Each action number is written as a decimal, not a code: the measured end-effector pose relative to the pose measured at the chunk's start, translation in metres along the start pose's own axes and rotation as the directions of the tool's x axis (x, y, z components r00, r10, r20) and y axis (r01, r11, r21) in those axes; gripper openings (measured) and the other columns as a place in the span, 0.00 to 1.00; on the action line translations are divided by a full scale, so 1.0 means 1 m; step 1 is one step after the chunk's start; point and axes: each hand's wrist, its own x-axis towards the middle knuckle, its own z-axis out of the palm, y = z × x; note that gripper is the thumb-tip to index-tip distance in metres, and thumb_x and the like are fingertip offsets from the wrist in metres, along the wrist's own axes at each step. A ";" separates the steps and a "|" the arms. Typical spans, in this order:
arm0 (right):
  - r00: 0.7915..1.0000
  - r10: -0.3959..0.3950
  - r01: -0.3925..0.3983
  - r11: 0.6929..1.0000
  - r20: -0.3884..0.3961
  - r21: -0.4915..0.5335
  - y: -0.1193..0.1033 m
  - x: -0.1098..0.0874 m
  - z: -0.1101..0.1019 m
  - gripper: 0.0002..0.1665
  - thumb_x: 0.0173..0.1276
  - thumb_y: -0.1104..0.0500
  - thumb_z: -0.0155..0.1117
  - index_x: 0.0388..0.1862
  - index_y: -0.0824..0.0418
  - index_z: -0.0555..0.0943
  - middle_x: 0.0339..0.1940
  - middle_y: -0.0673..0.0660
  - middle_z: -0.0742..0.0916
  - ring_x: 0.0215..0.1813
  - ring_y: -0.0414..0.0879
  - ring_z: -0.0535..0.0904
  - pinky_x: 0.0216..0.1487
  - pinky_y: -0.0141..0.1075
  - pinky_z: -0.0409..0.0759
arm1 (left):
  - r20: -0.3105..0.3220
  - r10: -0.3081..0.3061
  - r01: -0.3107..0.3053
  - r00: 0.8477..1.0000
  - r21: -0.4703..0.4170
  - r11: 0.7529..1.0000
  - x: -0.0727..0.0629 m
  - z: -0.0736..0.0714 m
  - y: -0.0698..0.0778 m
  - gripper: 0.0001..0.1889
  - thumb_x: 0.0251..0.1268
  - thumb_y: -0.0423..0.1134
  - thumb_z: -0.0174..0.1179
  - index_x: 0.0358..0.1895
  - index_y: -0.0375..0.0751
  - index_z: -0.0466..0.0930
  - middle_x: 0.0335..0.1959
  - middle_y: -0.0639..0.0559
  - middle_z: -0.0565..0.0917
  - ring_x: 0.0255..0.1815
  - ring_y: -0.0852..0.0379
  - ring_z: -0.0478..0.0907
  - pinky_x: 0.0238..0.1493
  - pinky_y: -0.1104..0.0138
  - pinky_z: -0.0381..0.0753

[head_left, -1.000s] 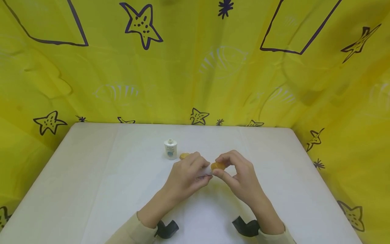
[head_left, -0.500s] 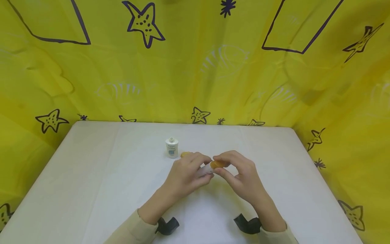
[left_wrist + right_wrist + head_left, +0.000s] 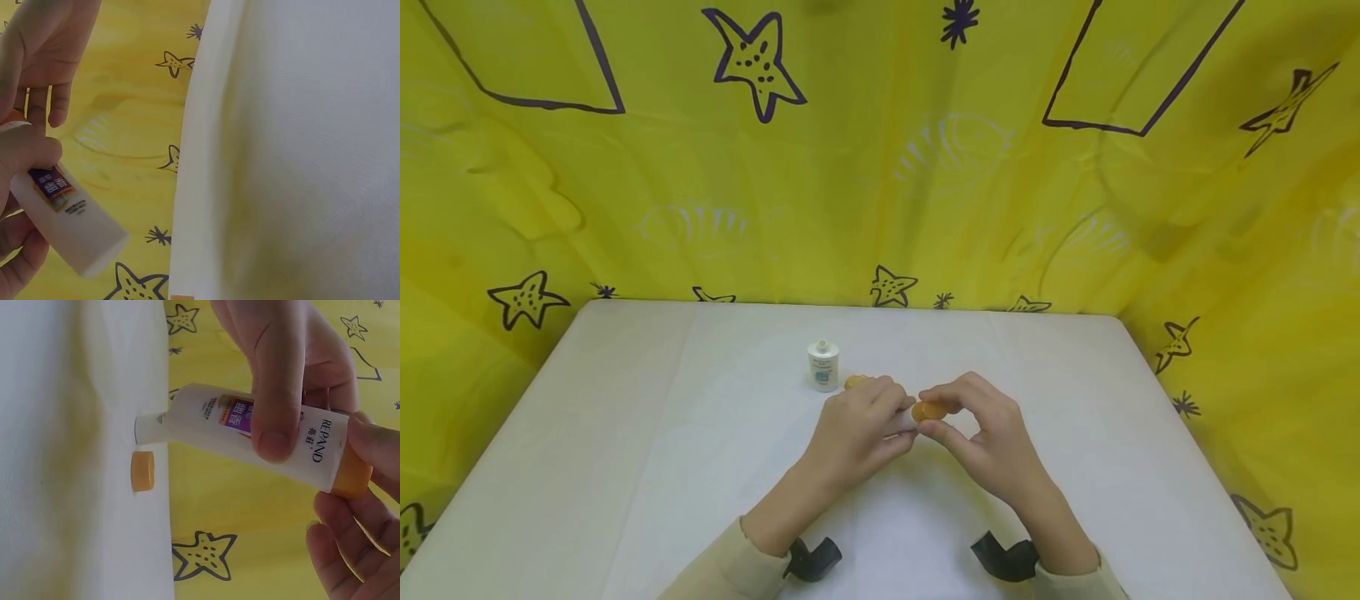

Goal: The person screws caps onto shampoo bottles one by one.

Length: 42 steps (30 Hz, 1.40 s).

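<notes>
My left hand (image 3: 857,429) grips a small white bottle (image 3: 250,434) around its body, thumb across the front. The bottle lies tilted above the table; its label reads REPAND. At its end, my right hand (image 3: 992,437) pinches an orange cap (image 3: 931,411) between thumb and fingertips. The cap sits against the bottle's neck end in the right wrist view; whether it is loose cannot be told. In the left wrist view the bottle's base (image 3: 94,253) points down and to the right, while the right hand (image 3: 56,47) shows above it.
Behind the left hand, a second white bottle (image 3: 823,367) stands upright without a cap. Beside it an orange cap (image 3: 854,381) rests on the white table (image 3: 700,433). A yellow patterned curtain (image 3: 850,167) hangs beyond the table's back edge.
Both hands have shifted slightly, and the right hand's fingertips have moved a little left with the orange cap. The left hand has kept its grip on the bottle; the second bottle stays put.
</notes>
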 end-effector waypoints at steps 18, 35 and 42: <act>0.999 0.049 -0.049 0.999 0.021 -0.011 -0.002 0.000 -0.001 0.21 0.56 0.62 0.77 0.49 0.55 0.85 0.42 0.46 0.87 0.44 0.40 0.84 0.45 0.27 0.81 | 0.024 -0.110 0.109 0.994 0.022 0.994 -0.003 0.002 0.007 0.15 0.50 0.39 0.76 0.38 0.47 0.78 0.29 0.59 0.77 0.26 0.65 0.72 0.23 0.75 0.73; 0.952 0.273 -0.294 0.941 0.140 0.168 0.026 -0.014 -0.003 0.22 0.63 0.61 0.74 0.56 0.54 0.80 0.50 0.51 0.87 0.47 0.52 0.87 0.45 0.38 0.86 | 0.246 -0.444 0.500 0.862 -0.559 0.661 0.007 0.010 0.004 0.20 0.59 0.42 0.72 0.56 0.50 0.82 0.44 0.58 0.83 0.42 0.61 0.82 0.44 0.68 0.85; 0.942 0.312 -0.330 0.930 0.124 0.162 0.036 -0.017 -0.006 0.19 0.62 0.62 0.74 0.51 0.55 0.81 0.44 0.51 0.88 0.41 0.43 0.86 0.43 0.37 0.86 | 0.327 -0.484 0.577 0.812 -0.577 0.578 0.016 0.018 0.008 0.22 0.61 0.46 0.71 0.57 0.51 0.75 0.48 0.57 0.80 0.41 0.59 0.80 0.46 0.65 0.84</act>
